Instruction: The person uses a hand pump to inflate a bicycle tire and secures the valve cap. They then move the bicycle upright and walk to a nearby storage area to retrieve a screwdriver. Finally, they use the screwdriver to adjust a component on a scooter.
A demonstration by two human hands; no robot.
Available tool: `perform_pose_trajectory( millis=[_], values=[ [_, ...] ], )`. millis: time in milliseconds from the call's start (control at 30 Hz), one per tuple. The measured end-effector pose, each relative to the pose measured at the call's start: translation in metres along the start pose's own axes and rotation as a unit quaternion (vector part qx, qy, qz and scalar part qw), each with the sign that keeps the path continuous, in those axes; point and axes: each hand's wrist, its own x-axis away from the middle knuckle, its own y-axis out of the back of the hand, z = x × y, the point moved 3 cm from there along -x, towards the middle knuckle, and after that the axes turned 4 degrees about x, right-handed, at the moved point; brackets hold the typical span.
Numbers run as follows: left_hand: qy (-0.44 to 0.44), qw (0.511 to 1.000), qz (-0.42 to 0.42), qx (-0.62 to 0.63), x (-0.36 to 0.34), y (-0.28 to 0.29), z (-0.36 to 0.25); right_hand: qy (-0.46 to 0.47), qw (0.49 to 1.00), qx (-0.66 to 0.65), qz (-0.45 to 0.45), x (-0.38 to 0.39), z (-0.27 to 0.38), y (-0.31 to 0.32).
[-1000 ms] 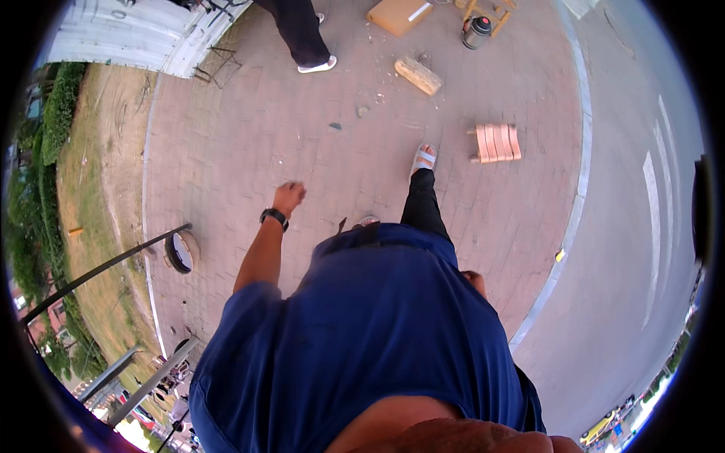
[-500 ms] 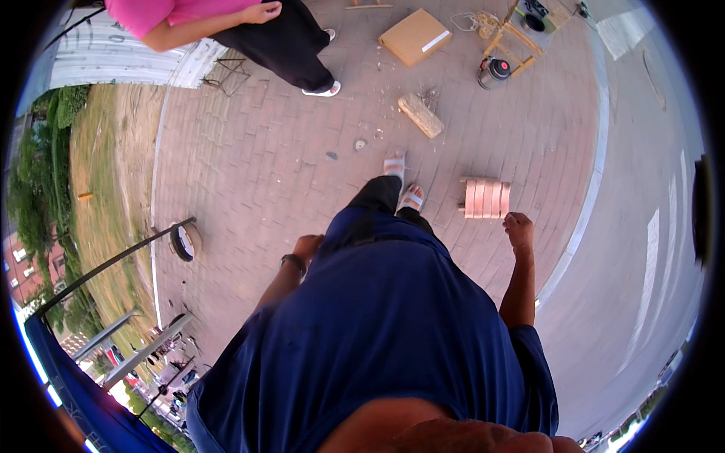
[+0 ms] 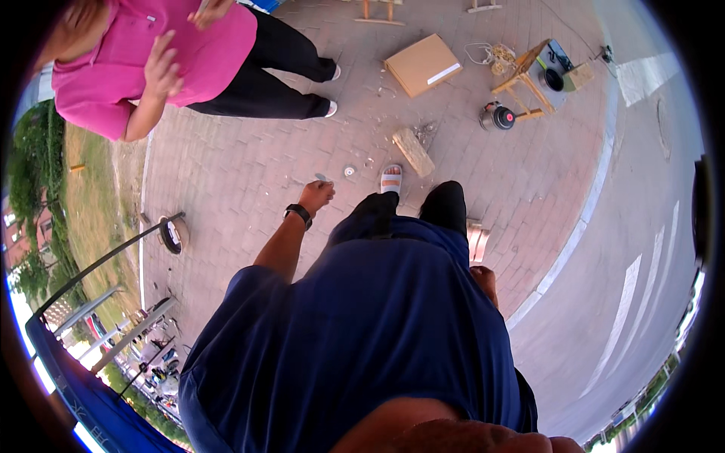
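Observation:
My left hand [image 3: 317,196] hangs out in front of my left side, fingers loosely curled, nothing visible in it. A dark watch [image 3: 299,216] circles that wrist. Below the fingertips, on the paving, lies a small flat grey piece [image 3: 321,177], and a small round pale thing [image 3: 350,171] is beside it. My right hand [image 3: 485,284] hangs by my right hip, its fingers mostly hidden by the blue shirt [image 3: 377,317]. Just beyond it stands a low stool with reddish slats [image 3: 477,240], partly covered by my leg.
A rough wooden block [image 3: 413,151] lies ahead of my sandalled foot [image 3: 391,180]. Farther off are a cardboard box [image 3: 423,64], a dark pot with a red top [image 3: 498,117] and a wooden chair [image 3: 532,87] bearing a black bowl. A person in pink [image 3: 204,45] stands front left.
I have stepped forward, one leg now raised ahead. My left hand has swung forward and my right hand back to the hip. The person in pink is more in view, both hands raised.

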Motion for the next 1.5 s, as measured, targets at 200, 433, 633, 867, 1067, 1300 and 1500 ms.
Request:
perform_pose_trajectory(
  millis=[200,433,633,867,1067,1300,1500],
  values=[
    [0.038,0.998,-0.032,0.027,-0.019,-0.014,-0.031,-0.005,0.998,0.006,0.06,-0.067,0.056,0.045],
    [0.137,0.979,-0.14,0.058,0.002,-0.047,-0.036,0.057,0.993,0.013,0.106,-0.264,0.129,0.136],
    [0.182,0.966,-0.167,0.082,0.024,-0.102,-0.061,0.156,0.985,0.078,0.015,-0.388,0.297,0.268],
    [-0.02,0.952,-0.077,-0.296,0.016,-0.128,-0.035,0.285,0.956,0.066,0.02,-0.448,0.426,0.268],
    [0.082,0.985,-0.127,-0.088,-0.009,-0.122,-0.017,0.409,0.838,0.355,0.06,-0.41,0.543,0.132],
    [0.241,0.959,-0.122,0.083,-0.127,-0.058,-0.14,0.413,0.799,0.422,0.116,-0.39,0.671,0.025],
    [-0.044,0.978,-0.147,-0.144,-0.227,0.042,-0.182,0.363,0.788,0.486,0.106,-0.366,0.802,-0.047]
  ],
)
